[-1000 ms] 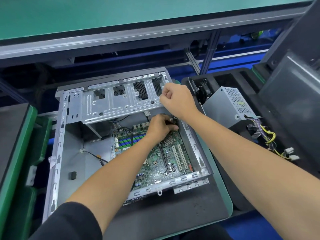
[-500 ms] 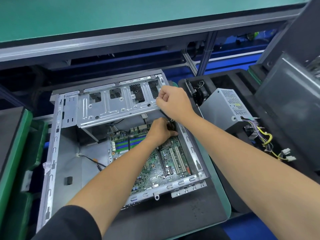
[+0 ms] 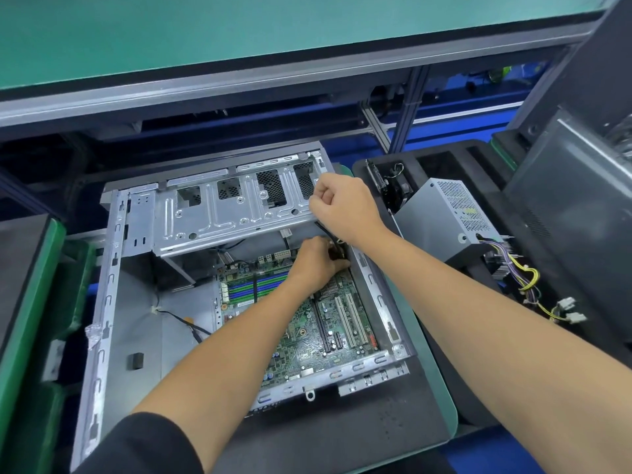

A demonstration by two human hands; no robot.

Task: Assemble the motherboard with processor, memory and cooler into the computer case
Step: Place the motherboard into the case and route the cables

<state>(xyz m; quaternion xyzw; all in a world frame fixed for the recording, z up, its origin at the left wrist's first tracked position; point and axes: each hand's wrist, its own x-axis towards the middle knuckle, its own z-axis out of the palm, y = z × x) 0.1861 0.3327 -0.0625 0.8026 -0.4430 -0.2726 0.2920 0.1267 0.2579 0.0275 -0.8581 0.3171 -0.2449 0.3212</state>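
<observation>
Motherboard [image 3: 318, 323]: lies flat in the case [image 3: 102, 319], by its right wall.
Left hand [image 3: 316, 261]: fingers curled on a black cable [image 3: 330, 239] at the board's far right corner.
Right hand [image 3: 342, 203]: clenched at the far right corner of the case; cannot tell what it holds.
Power box [image 3: 441, 217]: outside, beside the case's right wall.

Bright, even light falls from overhead, with soft shadows only. The metal case [image 3: 225, 213] in the middle of the frame shows a mild sheen without harsh glare. Dark shadow fills the band under the shelf across the upper frame. Straight edges bow toward the corners from the wide lens. The centre is sharp; the bottom edge slightly soft.
</observation>
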